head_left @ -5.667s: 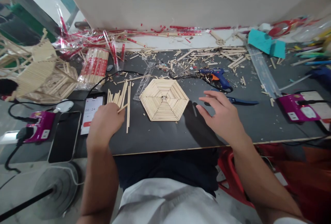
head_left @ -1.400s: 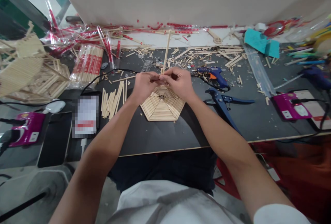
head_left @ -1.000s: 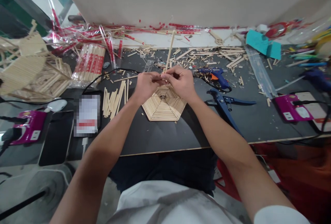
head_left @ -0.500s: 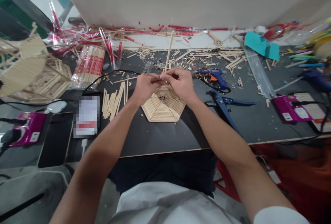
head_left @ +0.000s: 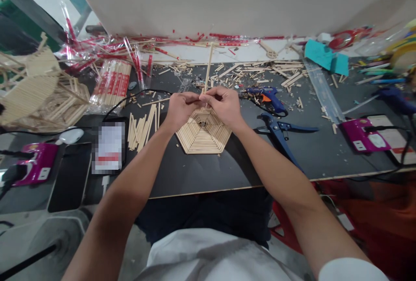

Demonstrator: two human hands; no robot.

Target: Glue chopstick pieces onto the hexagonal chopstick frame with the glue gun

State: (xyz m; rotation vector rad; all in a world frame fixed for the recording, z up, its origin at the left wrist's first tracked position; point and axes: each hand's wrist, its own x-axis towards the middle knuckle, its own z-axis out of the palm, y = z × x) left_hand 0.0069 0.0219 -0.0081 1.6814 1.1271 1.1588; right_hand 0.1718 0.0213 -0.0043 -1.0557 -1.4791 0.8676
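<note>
A hexagonal panel of wooden sticks (head_left: 205, 142) lies on the dark table, its rings of sticks narrowing to a small hole. At its far edge, my left hand (head_left: 183, 107) and my right hand (head_left: 225, 104) meet with fingers pinched together. Between them a long wooden stick (head_left: 208, 66) rises, leaning slightly away from me, its lower end hidden by my fingers. Both hands are closed at the base of this stick. Loose cut sticks (head_left: 143, 129) lie left of the panel.
Right of my hands are a blue glue gun (head_left: 271, 98) and blue cutters (head_left: 279, 131). Packaged sticks (head_left: 112, 81), a stick-built model (head_left: 35, 86) and two phones (head_left: 69, 177) are on the left. Stick offcuts (head_left: 253, 69) litter the back. Purple power strips (head_left: 365, 136) sit at both sides.
The view has shifted slightly. Both hands keep their pinch at the panel's far edge, and the long stick stands a little more upright.
</note>
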